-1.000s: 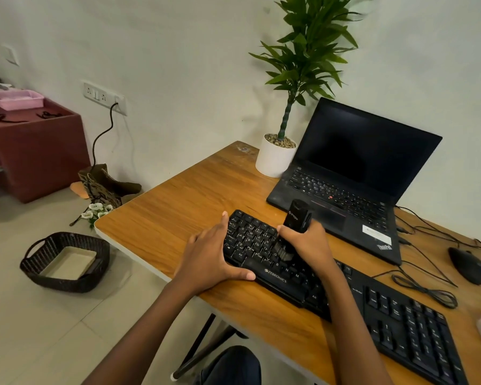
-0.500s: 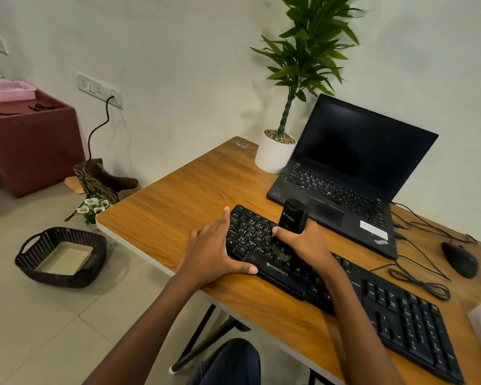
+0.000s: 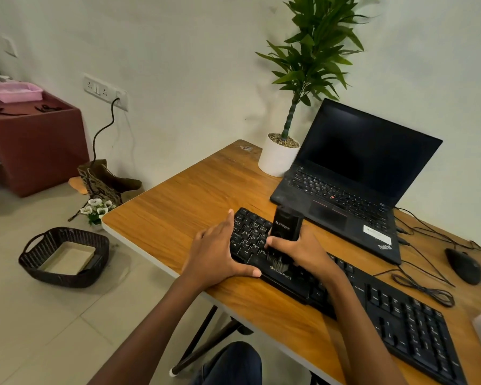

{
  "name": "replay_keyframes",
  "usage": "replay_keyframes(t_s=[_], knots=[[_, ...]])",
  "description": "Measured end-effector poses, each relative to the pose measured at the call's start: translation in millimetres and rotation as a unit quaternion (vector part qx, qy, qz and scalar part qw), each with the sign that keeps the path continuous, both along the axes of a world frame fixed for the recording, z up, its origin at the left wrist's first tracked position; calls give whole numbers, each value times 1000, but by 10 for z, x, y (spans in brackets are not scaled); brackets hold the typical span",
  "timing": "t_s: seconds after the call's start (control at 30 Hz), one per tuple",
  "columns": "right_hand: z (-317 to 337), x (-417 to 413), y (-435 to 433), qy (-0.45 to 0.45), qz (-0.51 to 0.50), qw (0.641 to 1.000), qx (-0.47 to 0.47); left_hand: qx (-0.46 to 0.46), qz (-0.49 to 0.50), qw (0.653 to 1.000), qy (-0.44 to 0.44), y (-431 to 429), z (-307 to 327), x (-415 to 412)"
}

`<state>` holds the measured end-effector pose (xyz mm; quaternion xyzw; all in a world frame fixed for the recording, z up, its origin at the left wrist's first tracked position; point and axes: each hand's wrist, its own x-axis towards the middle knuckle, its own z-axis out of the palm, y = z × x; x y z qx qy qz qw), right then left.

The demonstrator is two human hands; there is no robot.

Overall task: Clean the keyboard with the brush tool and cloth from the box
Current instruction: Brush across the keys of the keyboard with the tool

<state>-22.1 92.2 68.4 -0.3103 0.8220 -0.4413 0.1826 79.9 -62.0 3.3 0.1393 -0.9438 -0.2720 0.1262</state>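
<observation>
Right hand (image 3: 303, 251): your fingers wrapped round the brush tool (image 3: 285, 226), bristles on the keyboard (image 3: 414, 329), lower centre of frame. Left hand (image 3: 217, 254): flat, bracing the keyboard's end. Risk: heavy strokes may pop a keycap or skid it toward the desk (image 3: 178, 218) edge.

orange-brown wooden desk top (image 3: 178, 218): smooth, visible grain, faint sheen | long black plastic keyboard (image 3: 400, 323): matt keys | upright black plastic brush tool (image 3: 285, 225): glossy casing | open black laptop (image 3: 345, 195): matt body | round white plant pot (image 3: 275, 159): smooth, matt | dark woven basket (image 3: 47, 245): rough weave
</observation>
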Motion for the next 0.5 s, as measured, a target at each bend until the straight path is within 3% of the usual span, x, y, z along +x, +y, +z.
replay_keyframes(t_s=[0.5], knots=[[-21,-28,-10,31,-2,999,12,-2,2,1000,-2,-3,1,2]])
